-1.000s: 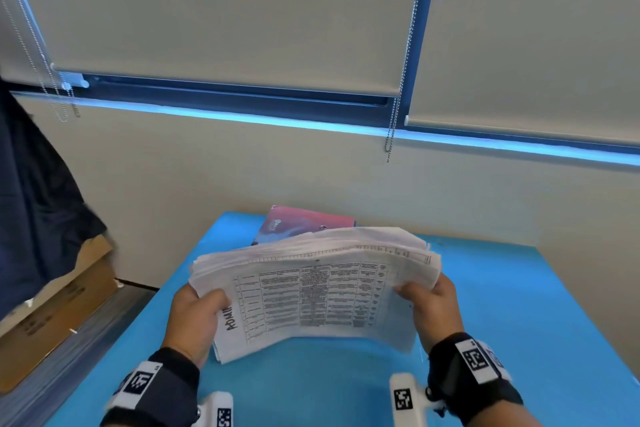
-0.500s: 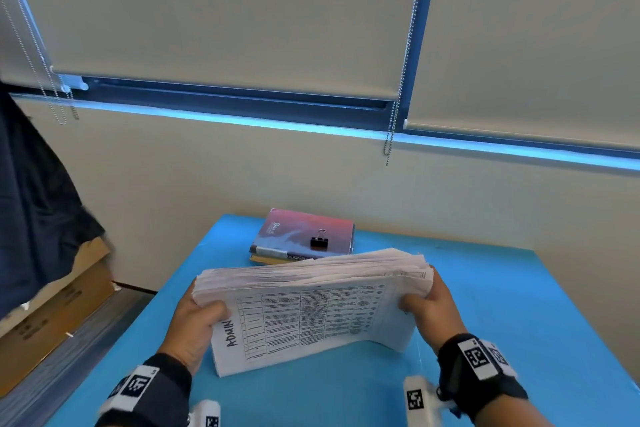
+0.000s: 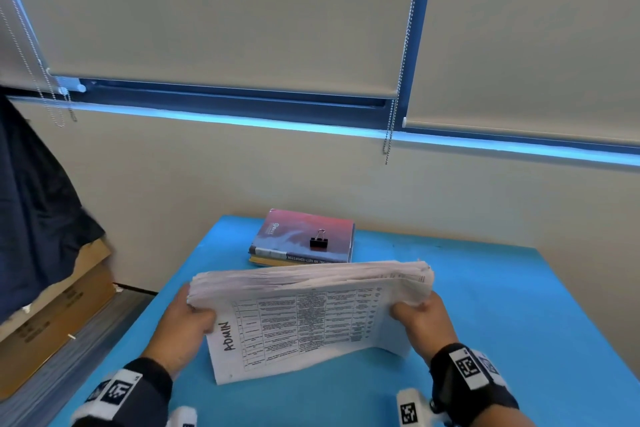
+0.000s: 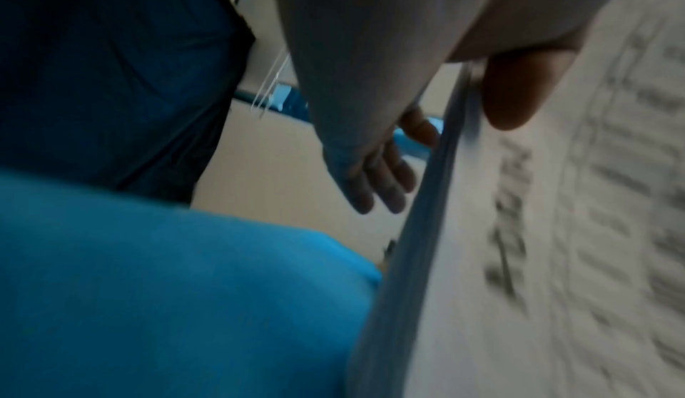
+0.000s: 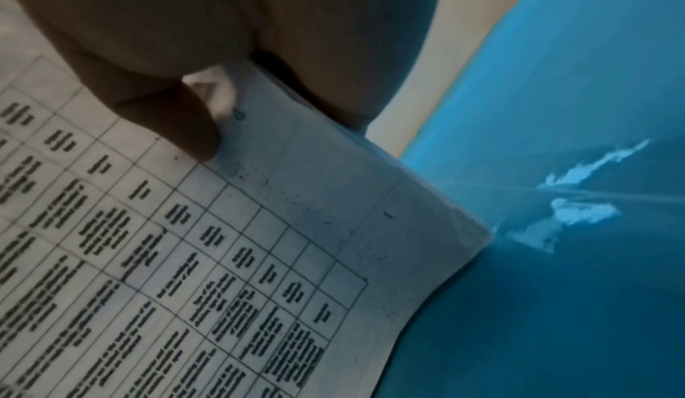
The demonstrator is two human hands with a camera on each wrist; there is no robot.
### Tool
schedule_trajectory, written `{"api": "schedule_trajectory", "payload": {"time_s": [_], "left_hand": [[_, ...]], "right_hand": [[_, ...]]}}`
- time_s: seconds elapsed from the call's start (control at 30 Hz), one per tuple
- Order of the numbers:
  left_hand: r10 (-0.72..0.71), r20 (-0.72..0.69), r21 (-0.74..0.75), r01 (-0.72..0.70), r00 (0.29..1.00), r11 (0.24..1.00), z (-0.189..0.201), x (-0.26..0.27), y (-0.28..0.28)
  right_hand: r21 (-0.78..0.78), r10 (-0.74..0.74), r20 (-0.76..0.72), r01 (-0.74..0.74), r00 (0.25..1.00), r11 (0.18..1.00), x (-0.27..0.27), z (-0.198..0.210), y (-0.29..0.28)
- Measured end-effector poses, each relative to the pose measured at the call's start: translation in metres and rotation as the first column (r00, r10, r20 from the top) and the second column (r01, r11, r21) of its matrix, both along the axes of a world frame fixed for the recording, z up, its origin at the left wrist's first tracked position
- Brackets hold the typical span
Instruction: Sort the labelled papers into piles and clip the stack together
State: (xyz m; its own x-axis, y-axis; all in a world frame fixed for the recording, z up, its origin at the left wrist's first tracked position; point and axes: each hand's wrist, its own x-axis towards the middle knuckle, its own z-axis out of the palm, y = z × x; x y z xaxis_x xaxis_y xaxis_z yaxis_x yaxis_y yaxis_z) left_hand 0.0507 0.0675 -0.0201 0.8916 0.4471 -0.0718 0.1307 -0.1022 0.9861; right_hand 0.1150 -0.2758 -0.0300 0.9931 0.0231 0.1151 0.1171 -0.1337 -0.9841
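One thick stack of papers (image 3: 311, 305), its front sheet marked ADMIN, stands on its lower edge on the blue table (image 3: 519, 305). The left hand (image 3: 183, 329) grips its left end and the right hand (image 3: 424, 322) its right, thumbs on the front sheet. Behind, a black binder clip (image 3: 318, 241) sits on some books (image 3: 298, 239).

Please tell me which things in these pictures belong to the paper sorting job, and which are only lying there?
Belong to the job:
paper stack, gripped by left hand and right hand
binder clip

Only lying there:
books under the clip
cardboard box
dark cloth
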Motion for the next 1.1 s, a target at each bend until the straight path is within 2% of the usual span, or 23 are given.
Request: {"api": "schedule_trajectory", "payload": {"time_s": [0.07,0.13,0.17,0.2,0.27,0.3,0.33,0.37,0.4,0.43,0.53,0.63,0.67,0.7,0.77,0.8,0.83,0.9,1.03,1.1], "left_hand": [[0.033,0.081,0.194,-0.048,0.996,0.980,0.029,-0.003,0.012],[0.021,0.256,0.469,-0.143,0.966,0.872,0.075,-0.013,0.003],[-0.047,0.331,0.566,-0.158,0.943,0.809,0.096,-0.018,-0.011],[-0.157,0.339,0.657,-0.114,0.928,0.745,0.115,-0.022,-0.030],[-0.381,0.194,0.828,0.057,0.904,0.558,0.133,-0.024,-0.070],[-0.437,0.040,0.894,0.163,0.898,0.417,0.134,-0.021,-0.086],[-0.457,-0.121,0.923,0.269,0.881,0.274,0.131,-0.016,-0.100],[-0.443,-0.241,0.925,0.343,0.863,0.165,0.127,-0.009,-0.107],[-0.437,-0.314,0.911,0.397,0.843,0.111,0.125,-0.003,-0.110],[-0.445,-0.338,0.896,0.429,0.829,0.118,0.125,0.002,-0.111],[-0.514,-0.346,0.783,0.544,0.785,0.303,0.122,0.007,-0.101],[-0.502,-0.174,0.729,0.454,0.847,0.513,0.123,0.002,-0.083],[-0.486,-0.100,0.683,0.415,0.868,0.602,0.124,0.000,-0.077],[-0.458,-0.026,0.611,0.377,0.889,0.697,0.124,-0.002,-0.071],[-0.379,0.126,0.405,0.301,0.917,0.863,0.125,-0.005,-0.064],[-0.333,0.173,0.307,0.270,0.927,0.912,0.125,-0.006,-0.064],[-0.297,0.194,0.226,0.252,0.935,0.941,0.123,-0.008,-0.065],[-0.242,0.192,0.128,0.220,0.951,0.967,0.115,-0.012,-0.070],[-0.084,0.257,-0.082,0.108,0.963,0.991,0.097,-0.012,-0.073],[-0.055,0.295,-0.132,0.098,0.954,0.986,0.092,-0.013,-0.076]], "right_hand": [[-0.023,0.020,0.020,-0.020,1.000,1.000,-0.003,0.002,-0.001],[-0.039,0.030,0.038,-0.029,0.999,0.999,-0.007,0.006,0.002],[-0.048,0.033,0.048,-0.031,0.998,0.998,-0.009,0.009,0.003],[-0.057,0.038,0.058,-0.035,0.998,0.998,-0.011,0.013,0.005],[-0.080,0.066,0.088,-0.059,0.994,0.995,-0.016,0.020,0.008],[-0.110,0.088,0.107,-0.077,0.990,0.991,-0.019,0.025,0.010],[-0.151,0.113,0.129,-0.093,0.985,0.984,-0.021,0.030,0.012],[-0.190,0.138,0.153,-0.108,0.979,0.976,-0.023,0.033,0.013],[-0.212,0.159,0.172,-0.121,0.972,0.970,-0.026,0.037,0.014],[-0.223,0.166,0.187,-0.123,0.968,0.967,-0.027,0.041,0.014],[-0.258,0.126,0.230,-0.065,0.965,0.964,-0.030,0.054,0.013],[-0.209,-0.154,0.313,0.226,0.937,0.952,-0.025,0.058,0.007],[-0.120,-0.258,0.311,0.307,0.915,0.944,-0.022,0.059,0.005],[-0.007,-0.311,0.274,0.325,0.910,0.946,-0.020,0.058,0.006],[0.287,-0.243,0.179,0.186,0.953,0.940,-0.018,0.057,0.013],[0.404,-0.157,0.141,0.088,0.977,0.911,-0.017,0.055,0.020],[0.464,-0.080,0.127,0.012,0.989,0.886,-0.018,0.053,0.028],[0.462,0.002,0.127,-0.061,0.992,0.885,-0.024,0.057,0.043],[0.370,-0.037,0.255,-0.062,0.966,0.927,-0.028,0.075,0.054],[0.323,-0.032,0.338,-0.084,0.941,0.943,-0.031,0.080,0.056]]}}
